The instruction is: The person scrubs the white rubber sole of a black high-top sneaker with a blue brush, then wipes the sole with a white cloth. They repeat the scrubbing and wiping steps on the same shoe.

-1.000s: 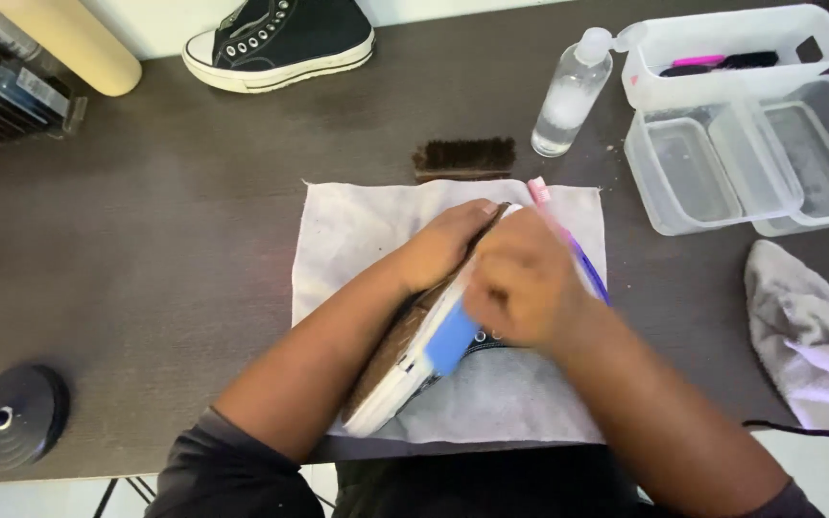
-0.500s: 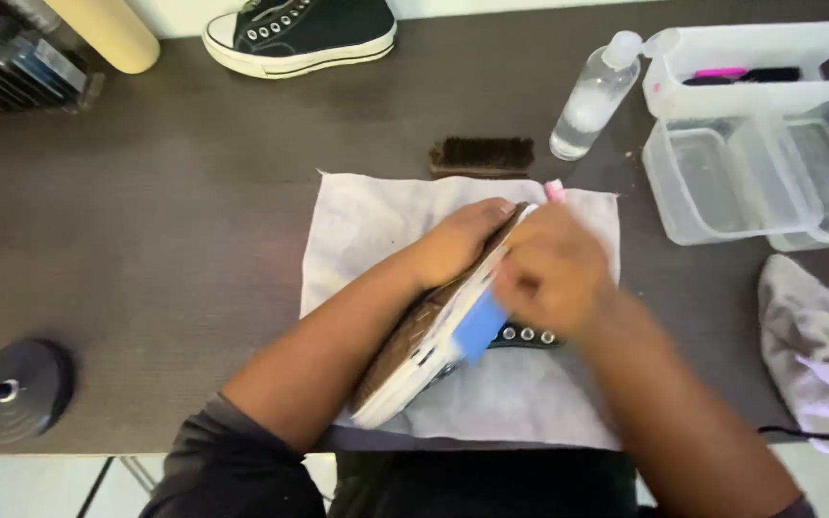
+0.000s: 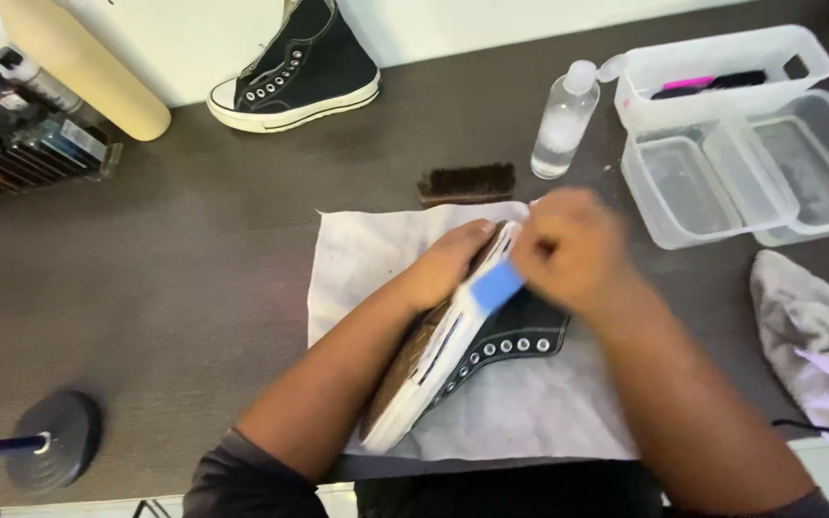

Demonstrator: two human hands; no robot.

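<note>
A black high-top sneaker (image 3: 501, 341) with a white rubber edge lies tilted on its side on a white cloth (image 3: 367, 254). My left hand (image 3: 448, 264) grips it by the sole near the toe. My right hand (image 3: 573, 249) is closed around a small brush with a blue head (image 3: 496, 286), whose head rests against the sneaker's white edge. The right hand is blurred. The brush handle is mostly hidden in my fist.
A second black sneaker (image 3: 295, 72) stands at the back. A dark bristle brush (image 3: 467, 182), a clear bottle (image 3: 560, 120), clear plastic tubs (image 3: 769, 163) and a grey rag (image 3: 813, 336) lie to the right. A tan cylinder (image 3: 79, 62) and a round black stand base (image 3: 55, 441) are left.
My right hand has slid along the sneaker's edge toward the toe with the brush. The view has shifted slightly, so the table items sit lower in frame.
</note>
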